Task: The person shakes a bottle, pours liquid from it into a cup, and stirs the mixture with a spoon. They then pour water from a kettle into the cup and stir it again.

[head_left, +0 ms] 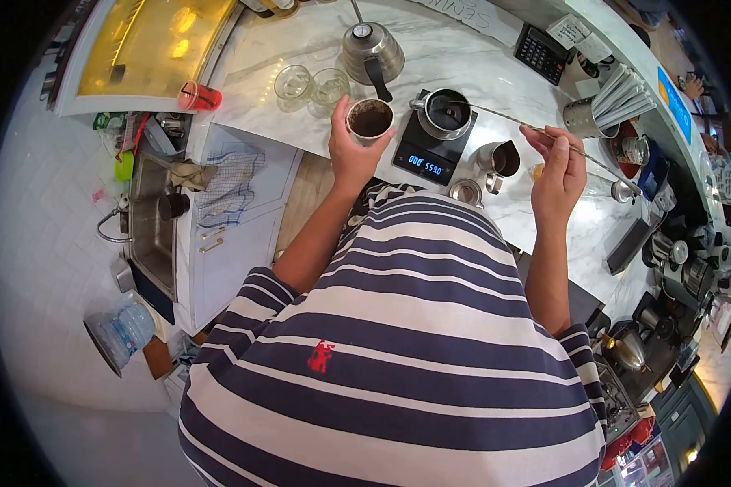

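My left hand [352,162] is wrapped round a small cup [370,122] with dark brown, grainy-looking contents. Between the fingers of my right hand [559,174] is a long twisted bar spoon [499,116]. The spoon's far end reaches into a handled pot [446,114] of dark liquid. That pot stands on a black digital scale [421,157] with lit blue digits. To the right of the scale are a small metal pitcher [499,159] and a small glass [465,191]. A gooseneck kettle [373,53] with a dial on its lid sits beyond my left hand.
Two clear glasses [293,84] stand left of the kettle on the marble counter [248,49]. A red cup [198,96] is near the counter's left end, above a sink [153,235]. At the right are a calculator [542,53] and a metal tin of wrapped straws [589,118].
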A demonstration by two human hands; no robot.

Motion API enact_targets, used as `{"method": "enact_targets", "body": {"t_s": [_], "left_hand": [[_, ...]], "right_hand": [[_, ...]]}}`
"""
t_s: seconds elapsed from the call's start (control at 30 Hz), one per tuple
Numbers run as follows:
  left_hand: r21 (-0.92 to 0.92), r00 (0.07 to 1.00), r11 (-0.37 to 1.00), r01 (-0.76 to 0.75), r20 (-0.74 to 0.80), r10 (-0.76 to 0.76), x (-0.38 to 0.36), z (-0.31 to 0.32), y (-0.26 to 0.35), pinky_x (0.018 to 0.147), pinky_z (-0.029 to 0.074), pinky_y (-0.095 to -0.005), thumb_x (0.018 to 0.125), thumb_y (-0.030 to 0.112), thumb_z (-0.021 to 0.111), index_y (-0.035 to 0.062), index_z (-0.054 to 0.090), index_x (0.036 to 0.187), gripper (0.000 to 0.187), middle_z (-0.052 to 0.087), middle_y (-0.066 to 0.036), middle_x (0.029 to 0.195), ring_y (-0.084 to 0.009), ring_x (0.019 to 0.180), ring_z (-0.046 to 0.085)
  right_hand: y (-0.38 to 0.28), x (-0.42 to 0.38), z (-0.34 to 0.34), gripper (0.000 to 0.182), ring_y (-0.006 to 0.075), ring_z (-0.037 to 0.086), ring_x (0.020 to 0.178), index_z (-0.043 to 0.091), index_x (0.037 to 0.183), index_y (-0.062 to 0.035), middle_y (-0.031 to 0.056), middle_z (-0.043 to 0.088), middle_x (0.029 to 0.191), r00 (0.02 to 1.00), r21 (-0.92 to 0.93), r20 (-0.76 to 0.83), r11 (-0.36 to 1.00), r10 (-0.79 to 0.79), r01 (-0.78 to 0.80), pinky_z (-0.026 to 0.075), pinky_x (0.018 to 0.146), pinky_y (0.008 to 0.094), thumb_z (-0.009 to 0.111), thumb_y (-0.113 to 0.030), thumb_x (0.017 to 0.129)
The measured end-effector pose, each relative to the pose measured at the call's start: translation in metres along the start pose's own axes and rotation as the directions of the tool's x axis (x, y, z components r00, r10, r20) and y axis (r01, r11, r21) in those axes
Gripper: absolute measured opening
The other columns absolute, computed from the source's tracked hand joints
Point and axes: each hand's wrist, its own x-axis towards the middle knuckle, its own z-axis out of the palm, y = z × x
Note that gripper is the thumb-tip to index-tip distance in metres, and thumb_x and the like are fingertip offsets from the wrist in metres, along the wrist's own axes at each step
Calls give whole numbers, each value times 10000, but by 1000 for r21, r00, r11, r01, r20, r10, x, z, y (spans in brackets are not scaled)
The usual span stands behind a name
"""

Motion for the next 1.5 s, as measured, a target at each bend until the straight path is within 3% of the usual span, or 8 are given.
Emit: {"method": "enact_targets", "body": {"t_s": [0.2, 0.37, 0.67, 0.87, 1.07, 1.2, 1.23, 1.5], "left_hand": [[87, 1000, 996, -1, 22, -1, -1, 7, -23, 1053, 510, -397, 752, 181, 944, 14, 345, 1550, 1012, 602, -210, 1385, -296, 1228, 648], [142, 999, 990, -23, 28, 20, -3, 10, -37, 1055, 509, -407, 751, 203, 945, 8, 368, 1544, 1000, 606, -219, 1373, -313, 1231, 647], [136, 993, 991, -9, 115, -7, -10, -1, -30, 1140, 407, -476, 694, 264, 959, 51, 399, 1523, 1023, 495, -206, 1465, -395, 1369, 477], [254, 979, 948, -192, -16, 202, -8, -2, -20, 1154, 331, -556, 704, 286, 941, 66, 419, 1505, 981, 382, -235, 1521, -432, 1407, 385], [277, 893, 851, -446, 66, 446, 21, -4, 19, 1153, 343, -538, 765, 228, 900, 54, 518, 1431, 787, 514, -185, 1426, -407, 1350, 436], [237, 887, 855, -461, 155, 435, 31, 0, 32, 1146, 344, -515, 798, 206, 858, 82, 637, 1319, 580, 620, -123, 1314, -382, 1322, 468], [177, 900, 884, -432, 148, 410, 34, 4, 30, 1103, 335, -513, 800, 241, 841, 167, 704, 1242, 469, 625, -47, 1278, -348, 1323, 466], [183, 864, 872, -454, 328, 381, 53, 5, 32, 1090, 368, -494, 843, 244, 827, 172, 761, 1127, 301, 657, -31, 1240, -329, 1302, 502]], "right_hand": [[5, -3, 13, 346, 187, 719, 874, 727, 1031, 45, 114, 762, 1056, 984, -313, 54, 933, -172, 180, 540, 860, 299, 461, -156, 1126], [10, -5, 28, 340, 180, 576, 613, 770, 997, -7, 69, 743, 1029, 971, -428, 129, 872, -201, 238, 450, 618, 333, 480, -146, 1107], [11, -4, 24, 324, 183, 602, 615, 759, 971, -11, 52, 758, 1021, 952, -482, 88, 824, -293, 298, 457, 605, 333, 488, -132, 1101], [5, -9, 31, 264, 211, 619, 609, 741, 959, 7, 77, 751, 1000, 954, -445, 128, 844, -271, 300, 448, 580, 352, 526, -94, 1073], [-4, -10, 38, 252, 197, 582, 590, 730, 965, 10, 77, 741, 981, 965, -491, 111, 831, -239, 262, 442, 572, 336, 529, -95, 1075], [-5, -20, 37, 240, 195, 569, 578, 726, 984, 3, 70, 739, 963, 970, -498, 73, 834, -232, 237, 437, 567, 332, 536, -109, 1078], [-5, -22, 39, 236, 196, 565, 575, 725, 989, 1, 68, 737, 957, 972, -495, 63, 838, -226, 227, 435, 566, 330, 537, -110, 1078], [-9, -23, 51, 220, 172, 525, 551, 724, 1024, -22, 69, 715, 903, 978, -538, 3, 824, -210, 179, 415, 556, 329, 536, -121, 1082]]}}
